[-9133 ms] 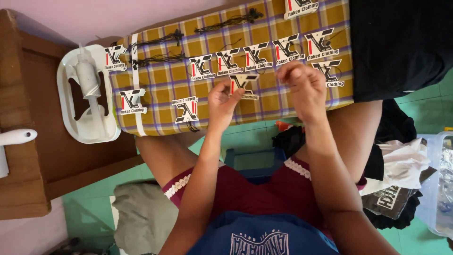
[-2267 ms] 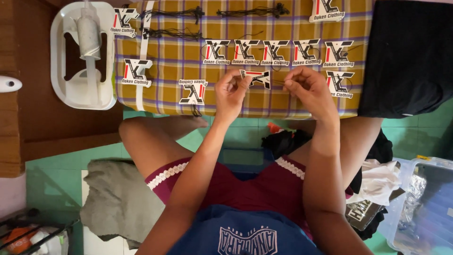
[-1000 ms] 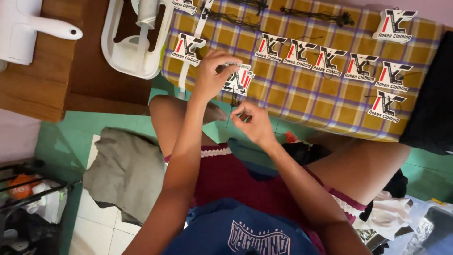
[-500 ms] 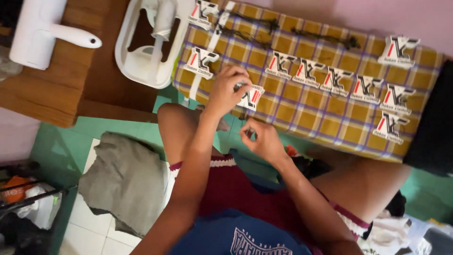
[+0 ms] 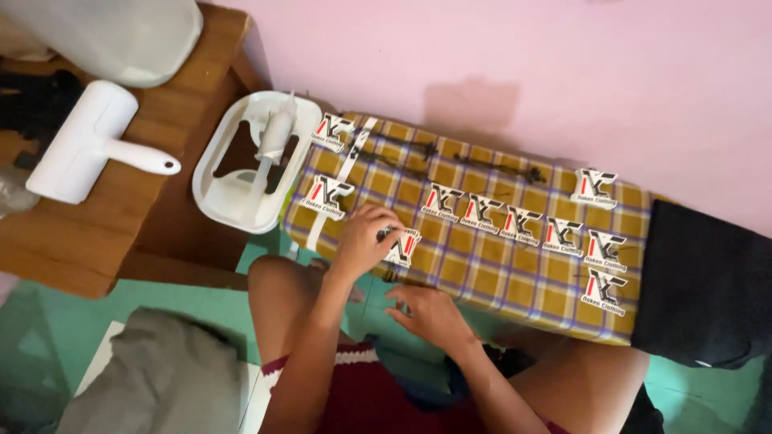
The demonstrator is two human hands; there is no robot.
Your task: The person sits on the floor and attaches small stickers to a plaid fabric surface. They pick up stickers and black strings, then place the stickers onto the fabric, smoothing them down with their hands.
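A yellow checked cloth covers a low board in front of me. Several white card tags with a black and red mark lie on it, most of them in a row. My left hand rests on the cloth's near left part and pinches one tag by its edge. My right hand hovers just below the cloth's near edge, back towards the camera, so its palm is hidden. Thin dark cords lie along the far side of the cloth.
A white plastic tray holding a white tool sits left of the cloth. On the wooden table lie a white roller and a white container. Black fabric is at the right, grey cloth on the floor.
The view has swung to the right and up. My left hand still holds the tag on the cloth. My right hand has dropped away from the tag to below the cloth's edge.
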